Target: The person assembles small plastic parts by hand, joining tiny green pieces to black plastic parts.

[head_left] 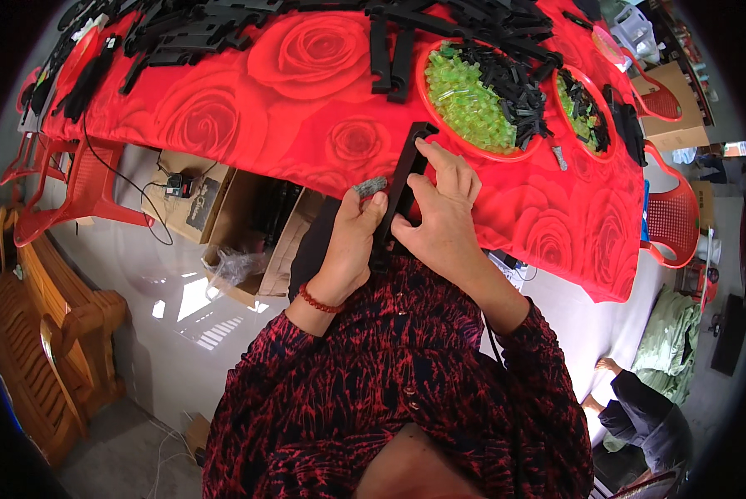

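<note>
A long narrow black plastic bar (403, 179) stands slantwise in front of my body, over the near edge of the table. My left hand (346, 249) closes on its left side, the thumb lying close along it. At that hand's index fingertip sits a short grey speckled piece (370, 186); whether it is worn or pinched I cannot tell. From the right, my right hand (448, 208) grips the same bar, with fingertips near its upper end and the thumb lower down. Just beyond is a red oval tray (423, 87) of yellow-green translucent pieces (466, 98) and small black parts (514, 87).
A rose-print red cloth (306, 125) covers the table; black bars (194, 37) are heaped along its far side. A second red tray (610, 150) stands farther right. Red chairs (81, 187), cardboard boxes (223, 208) and a wooden bench (48, 333) surround it. Another person (647, 416) is at lower right.
</note>
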A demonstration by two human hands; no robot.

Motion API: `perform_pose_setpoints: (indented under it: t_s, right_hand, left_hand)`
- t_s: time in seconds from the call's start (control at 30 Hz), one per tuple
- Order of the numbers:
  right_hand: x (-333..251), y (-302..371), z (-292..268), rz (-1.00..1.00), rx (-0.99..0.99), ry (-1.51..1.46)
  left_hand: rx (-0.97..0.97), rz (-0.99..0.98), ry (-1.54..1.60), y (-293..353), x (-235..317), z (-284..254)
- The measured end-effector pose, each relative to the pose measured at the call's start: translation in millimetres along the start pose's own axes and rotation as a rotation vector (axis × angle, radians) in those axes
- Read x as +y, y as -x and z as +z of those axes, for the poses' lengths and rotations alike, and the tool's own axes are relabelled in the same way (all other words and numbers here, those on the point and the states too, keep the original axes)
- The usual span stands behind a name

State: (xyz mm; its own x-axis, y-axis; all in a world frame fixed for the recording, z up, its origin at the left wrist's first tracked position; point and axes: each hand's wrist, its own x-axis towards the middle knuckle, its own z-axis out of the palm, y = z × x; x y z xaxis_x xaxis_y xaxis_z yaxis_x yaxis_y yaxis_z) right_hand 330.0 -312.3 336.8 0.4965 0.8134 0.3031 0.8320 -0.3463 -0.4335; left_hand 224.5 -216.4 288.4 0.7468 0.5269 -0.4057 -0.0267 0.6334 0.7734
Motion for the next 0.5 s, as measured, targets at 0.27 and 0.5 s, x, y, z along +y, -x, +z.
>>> perform_pose_setpoints:
  t_s: [0.27, 0.5]
  right_hand:
    - [2.6, 1.7, 2.5, -0.039, 0.033, -0.005]
    - [6.2, 2.9, 7.2, -0.058, 0.046, -0.006]
  left_hand:
    - [0.002, 0.048, -0.048, 3.0, 5.2, 4.5]
    - [0.019, 0.008, -0.026, 0.5, 0.2, 2.1]
